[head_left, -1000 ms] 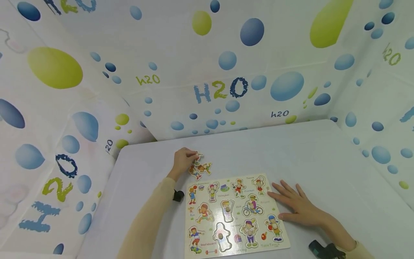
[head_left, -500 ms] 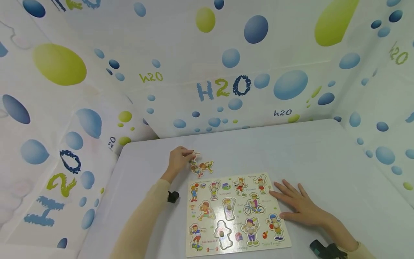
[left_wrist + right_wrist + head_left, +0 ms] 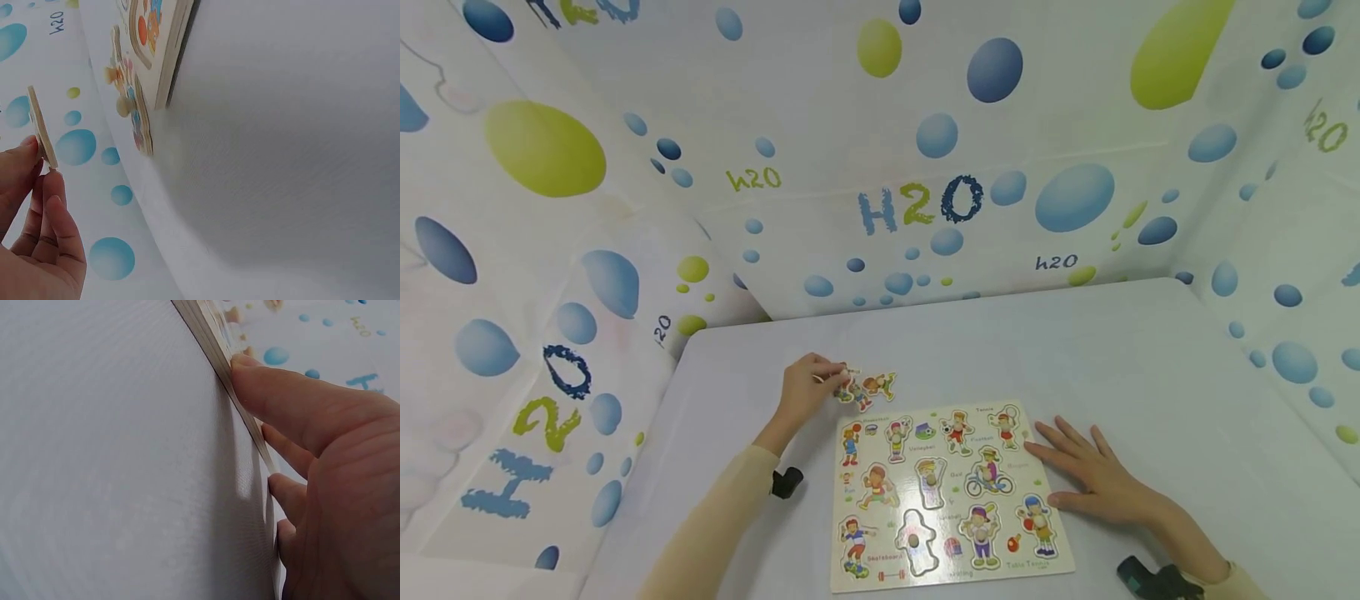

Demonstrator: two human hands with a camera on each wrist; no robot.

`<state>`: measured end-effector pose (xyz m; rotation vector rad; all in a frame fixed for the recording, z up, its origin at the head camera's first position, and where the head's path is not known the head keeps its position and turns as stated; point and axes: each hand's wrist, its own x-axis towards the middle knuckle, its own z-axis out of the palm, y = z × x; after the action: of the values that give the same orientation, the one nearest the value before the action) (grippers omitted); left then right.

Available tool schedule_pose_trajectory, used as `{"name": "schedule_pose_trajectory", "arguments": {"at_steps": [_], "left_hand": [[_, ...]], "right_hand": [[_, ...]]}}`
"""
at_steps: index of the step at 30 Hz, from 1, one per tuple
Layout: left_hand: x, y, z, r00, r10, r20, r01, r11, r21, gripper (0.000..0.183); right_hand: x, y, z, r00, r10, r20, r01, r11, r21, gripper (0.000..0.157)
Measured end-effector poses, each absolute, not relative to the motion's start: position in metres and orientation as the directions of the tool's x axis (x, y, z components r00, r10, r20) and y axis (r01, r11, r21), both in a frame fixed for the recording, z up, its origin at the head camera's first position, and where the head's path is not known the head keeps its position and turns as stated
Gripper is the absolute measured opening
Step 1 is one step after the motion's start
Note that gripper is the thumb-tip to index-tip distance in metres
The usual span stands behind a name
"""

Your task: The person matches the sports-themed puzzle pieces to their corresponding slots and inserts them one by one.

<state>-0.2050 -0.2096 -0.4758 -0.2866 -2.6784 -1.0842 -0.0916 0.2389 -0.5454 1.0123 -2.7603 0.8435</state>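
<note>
My left hand (image 3: 805, 390) pinches a sports-figure puzzle piece (image 3: 844, 382) between thumb and fingers, just above the table. Seen edge-on in the left wrist view, this thin wooden puzzle piece (image 3: 41, 128) is raised and tilted. Close by lie two more figure pieces, a horizontal one (image 3: 879, 385) and one (image 3: 861, 399) partly covered by the held piece; their wooden knobs (image 3: 124, 106) face up. My right hand (image 3: 1097, 479) lies with spread fingers against the right edge of the wooden puzzle board (image 3: 1022, 487). Its thumb touches that edge in the right wrist view.
Several sports figures fill the board. In its lower middle is a pale person-shaped outline (image 3: 917, 543). A white cloth covers the table (image 3: 1045, 350). Behind rises a curtain (image 3: 820, 100) with blue and green drops. Black wrist cameras (image 3: 787, 482) sit at both wrists.
My left hand has drawn back a little left and towards me, and the pinched piece has come away from its earlier spot and tilted. The right hand stays at the board's edge.
</note>
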Motion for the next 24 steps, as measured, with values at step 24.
{"name": "schedule_pose_trajectory", "arguments": {"at_steps": [24], "left_hand": [[-0.109,-0.196,-0.481,-0.959,0.216,0.182,0.282,0.698,0.658,0.013]], "right_hand": [[-0.092,0.240,-0.547,-0.785,-0.568,0.248,-0.610,0.638,-0.470,0.067]]}}
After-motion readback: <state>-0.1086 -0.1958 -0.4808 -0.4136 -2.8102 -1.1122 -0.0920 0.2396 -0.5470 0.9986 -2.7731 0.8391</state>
